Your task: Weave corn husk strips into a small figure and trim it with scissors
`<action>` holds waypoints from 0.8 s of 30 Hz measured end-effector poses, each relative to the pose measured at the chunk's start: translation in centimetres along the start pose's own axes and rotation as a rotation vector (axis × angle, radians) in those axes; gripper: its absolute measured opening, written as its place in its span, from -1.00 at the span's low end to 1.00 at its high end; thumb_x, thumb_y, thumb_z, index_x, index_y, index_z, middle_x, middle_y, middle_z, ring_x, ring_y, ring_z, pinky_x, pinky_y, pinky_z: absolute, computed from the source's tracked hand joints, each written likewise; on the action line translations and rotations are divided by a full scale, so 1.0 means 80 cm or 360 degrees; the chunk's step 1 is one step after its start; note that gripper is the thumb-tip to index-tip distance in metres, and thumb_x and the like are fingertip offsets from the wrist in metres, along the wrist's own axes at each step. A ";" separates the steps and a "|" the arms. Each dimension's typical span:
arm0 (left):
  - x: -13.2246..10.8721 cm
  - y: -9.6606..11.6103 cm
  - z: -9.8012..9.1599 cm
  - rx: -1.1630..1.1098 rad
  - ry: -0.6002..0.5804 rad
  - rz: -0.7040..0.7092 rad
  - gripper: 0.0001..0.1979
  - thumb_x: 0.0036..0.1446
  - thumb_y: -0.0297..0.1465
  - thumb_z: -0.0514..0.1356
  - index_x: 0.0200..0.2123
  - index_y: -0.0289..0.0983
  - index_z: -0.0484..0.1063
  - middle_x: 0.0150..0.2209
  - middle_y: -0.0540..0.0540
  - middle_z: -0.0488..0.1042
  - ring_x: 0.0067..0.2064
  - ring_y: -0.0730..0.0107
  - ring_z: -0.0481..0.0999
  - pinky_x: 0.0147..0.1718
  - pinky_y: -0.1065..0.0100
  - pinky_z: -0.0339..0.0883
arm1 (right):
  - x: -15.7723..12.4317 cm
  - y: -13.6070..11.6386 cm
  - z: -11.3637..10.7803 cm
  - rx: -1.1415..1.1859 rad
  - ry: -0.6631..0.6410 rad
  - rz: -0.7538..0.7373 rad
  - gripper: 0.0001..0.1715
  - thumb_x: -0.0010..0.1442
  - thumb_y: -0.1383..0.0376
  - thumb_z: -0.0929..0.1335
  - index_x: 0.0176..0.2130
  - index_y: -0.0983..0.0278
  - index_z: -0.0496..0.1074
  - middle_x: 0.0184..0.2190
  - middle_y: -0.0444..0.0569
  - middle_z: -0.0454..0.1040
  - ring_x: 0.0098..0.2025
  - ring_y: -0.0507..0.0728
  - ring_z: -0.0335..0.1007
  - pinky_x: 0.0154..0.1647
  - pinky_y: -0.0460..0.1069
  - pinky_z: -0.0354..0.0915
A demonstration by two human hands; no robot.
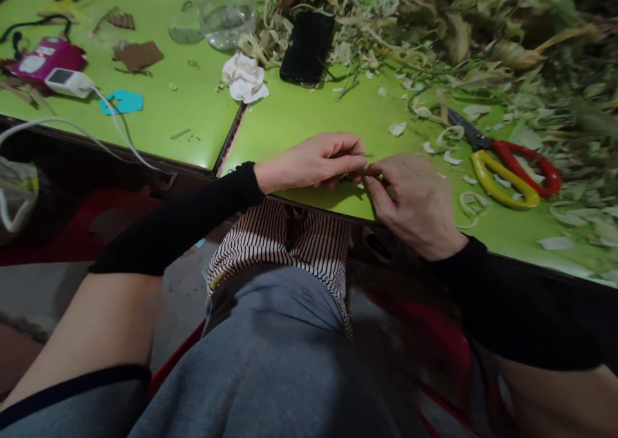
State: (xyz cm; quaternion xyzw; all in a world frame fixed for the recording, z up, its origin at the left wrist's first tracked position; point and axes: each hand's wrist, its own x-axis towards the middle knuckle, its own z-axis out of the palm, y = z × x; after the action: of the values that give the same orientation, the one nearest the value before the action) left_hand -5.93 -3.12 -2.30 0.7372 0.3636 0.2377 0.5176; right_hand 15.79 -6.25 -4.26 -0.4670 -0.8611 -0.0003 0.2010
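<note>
My left hand and my right hand meet above the front edge of the green table. Both have their fingertips pinched close together, nearly touching. Whatever lies between them is too small and too hidden to name. Right of my right hand are scissors with one red and one yellow handle, lying among pale plant scraps. Beyond them spreads a large heap of dry, greenish leaves or husks.
A black phone and a crumpled white tissue lie behind my hands. A clear container stands farther back. At left are a purple device, a small white device with a cable, a blue tag and brown card.
</note>
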 end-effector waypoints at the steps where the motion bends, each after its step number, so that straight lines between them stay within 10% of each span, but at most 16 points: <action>1: 0.000 -0.001 0.000 0.0025 -0.0005 0.0006 -0.74 0.46 -0.27 0.13 -0.22 -0.31 0.47 -0.33 -0.06 0.53 -0.39 0.55 0.47 -0.32 0.41 0.31 | 0.001 0.001 0.001 -0.0020 0.0005 -0.0007 -0.79 0.40 0.22 0.26 -0.25 0.10 0.45 -0.34 0.05 0.55 -0.24 0.29 0.47 -0.21 0.18 0.32; 24: 0.001 -0.010 -0.006 -0.0267 0.0134 -0.0065 -0.73 0.51 -0.25 0.04 -0.14 -0.31 0.41 -0.17 -0.16 0.62 -0.34 0.58 0.55 -0.44 0.52 0.26 | -0.003 0.001 0.004 0.0057 0.0119 0.0037 -0.79 0.41 0.18 0.29 -0.25 0.11 0.49 -0.37 0.04 0.57 -0.27 0.27 0.49 -0.25 0.16 0.34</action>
State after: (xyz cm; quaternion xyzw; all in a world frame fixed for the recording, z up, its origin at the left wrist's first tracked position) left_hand -6.47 -2.58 -2.90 0.6731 0.3787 0.2875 0.5664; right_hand 15.83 -6.37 -4.65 -0.4730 -0.8473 0.0002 0.2414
